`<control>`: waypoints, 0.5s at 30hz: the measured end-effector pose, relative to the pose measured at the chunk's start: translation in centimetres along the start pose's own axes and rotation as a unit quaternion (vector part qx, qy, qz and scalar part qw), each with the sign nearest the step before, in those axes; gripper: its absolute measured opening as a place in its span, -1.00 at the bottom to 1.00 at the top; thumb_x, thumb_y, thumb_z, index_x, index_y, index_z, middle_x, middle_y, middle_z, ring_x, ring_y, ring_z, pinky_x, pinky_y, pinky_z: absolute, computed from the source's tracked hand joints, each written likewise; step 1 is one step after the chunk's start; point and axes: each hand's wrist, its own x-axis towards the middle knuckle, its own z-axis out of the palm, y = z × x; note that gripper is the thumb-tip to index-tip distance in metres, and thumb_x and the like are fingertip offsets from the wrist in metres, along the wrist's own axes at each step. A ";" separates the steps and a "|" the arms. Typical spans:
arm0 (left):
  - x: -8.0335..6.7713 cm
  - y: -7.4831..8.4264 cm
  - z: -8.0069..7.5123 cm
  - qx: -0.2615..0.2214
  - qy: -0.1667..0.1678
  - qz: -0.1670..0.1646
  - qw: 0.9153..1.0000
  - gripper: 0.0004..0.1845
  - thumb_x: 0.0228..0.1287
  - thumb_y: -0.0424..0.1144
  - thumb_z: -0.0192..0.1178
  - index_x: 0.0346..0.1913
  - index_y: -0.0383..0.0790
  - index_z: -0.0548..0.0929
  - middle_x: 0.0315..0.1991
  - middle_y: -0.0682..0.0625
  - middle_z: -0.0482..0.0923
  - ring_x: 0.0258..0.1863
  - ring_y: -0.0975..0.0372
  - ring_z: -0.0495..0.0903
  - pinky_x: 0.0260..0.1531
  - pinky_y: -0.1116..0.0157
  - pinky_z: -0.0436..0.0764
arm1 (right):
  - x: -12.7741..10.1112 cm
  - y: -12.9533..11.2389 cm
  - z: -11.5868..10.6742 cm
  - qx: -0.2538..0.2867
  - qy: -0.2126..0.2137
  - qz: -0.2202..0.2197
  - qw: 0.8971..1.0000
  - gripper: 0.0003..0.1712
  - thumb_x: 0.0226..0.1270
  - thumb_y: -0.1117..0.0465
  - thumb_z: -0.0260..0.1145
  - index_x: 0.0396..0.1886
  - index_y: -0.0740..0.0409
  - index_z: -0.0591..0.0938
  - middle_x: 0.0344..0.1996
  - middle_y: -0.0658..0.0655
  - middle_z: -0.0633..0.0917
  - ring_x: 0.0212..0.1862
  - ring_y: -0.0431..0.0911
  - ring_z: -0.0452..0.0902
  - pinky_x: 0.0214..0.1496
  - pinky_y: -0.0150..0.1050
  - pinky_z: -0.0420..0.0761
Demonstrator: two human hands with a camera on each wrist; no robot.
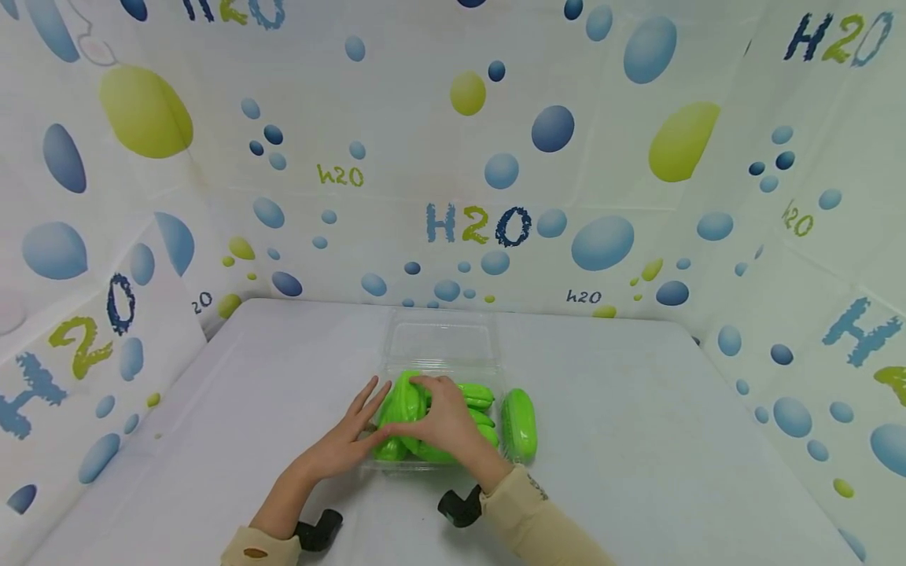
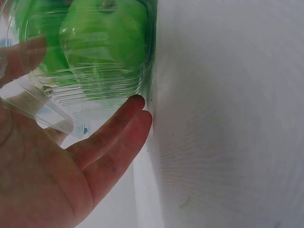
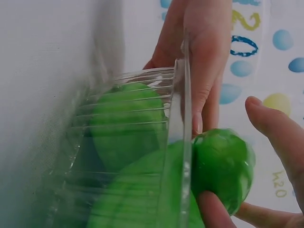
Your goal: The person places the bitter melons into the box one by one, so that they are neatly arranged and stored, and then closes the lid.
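A clear plastic clamshell box point(image 1: 442, 346) stands open at the table's middle, its tray point(image 2: 95, 90) holding several glossy green ribbed fruits point(image 3: 123, 123). My left hand point(image 1: 351, 434) lies with straight fingers point(image 2: 121, 126) against the tray's left wall. My right hand point(image 1: 444, 415) reaches over the tray and grips one green fruit point(image 1: 407, 401) between thumb and fingers point(image 3: 280, 128). In the right wrist view that fruit point(image 3: 223, 166) is just above the tray's rim point(image 3: 183, 142). One more green fruit point(image 1: 519, 424) lies on the table right of the box.
The white table point(image 1: 637, 440) is walled on three sides by bubble-patterned sheets point(image 1: 495, 157) printed with H2O. Black wrist-camera mounts point(image 1: 320, 531) sit at both sleeves. The box's lid is folded back toward the far wall.
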 end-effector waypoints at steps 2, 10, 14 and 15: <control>0.0 0.0 0.0 0.000 0.000 0.000 1.000 -0.27 0.38 -0.05 -0.04 0.45 -0.18 -0.13 0.43 -0.20 -0.40 0.24 -0.26 0.15 0.04 -0.24 0.22 | -0.1 0.0 -0.1 -0.004 0.003 -0.003 1.000 -0.05 -0.19 -0.25 0.46 0.19 0.16 0.46 0.15 0.19 0.45 0.19 0.10 0.32 0.12 0.03 0.38; 0.0 0.0 0.0 -0.008 -0.006 0.000 1.000 -0.27 0.39 -0.05 -0.05 0.45 -0.14 -0.14 0.43 -0.20 -0.42 0.14 -0.22 0.30 0.02 -0.19 0.29 | -0.3 0.1 -0.6 0.002 0.014 0.003 1.000 -0.05 -0.20 -0.27 0.46 0.17 0.19 0.47 0.13 0.15 0.50 0.19 0.06 0.34 0.13 -0.02 0.39; 0.0 0.1 -0.1 -0.003 -0.005 0.005 1.000 -0.28 0.39 -0.07 -0.04 0.45 -0.16 -0.13 0.42 -0.22 -0.42 0.22 -0.26 0.16 0.03 -0.23 0.24 | -0.3 0.4 -1.0 0.004 0.016 0.003 1.000 -0.05 -0.20 -0.28 0.44 0.17 0.17 0.48 0.13 0.13 0.50 0.19 0.04 0.36 0.11 -0.02 0.40; -0.1 0.1 -0.1 -0.002 -0.004 0.006 1.000 -0.28 0.39 -0.08 -0.03 0.45 -0.17 -0.12 0.42 -0.23 -0.41 0.25 -0.27 0.11 0.03 -0.24 0.23 | -0.2 0.5 -1.0 0.004 0.017 0.003 1.000 -0.05 -0.20 -0.28 0.44 0.17 0.17 0.48 0.13 0.12 0.51 0.18 0.03 0.36 0.11 -0.03 0.41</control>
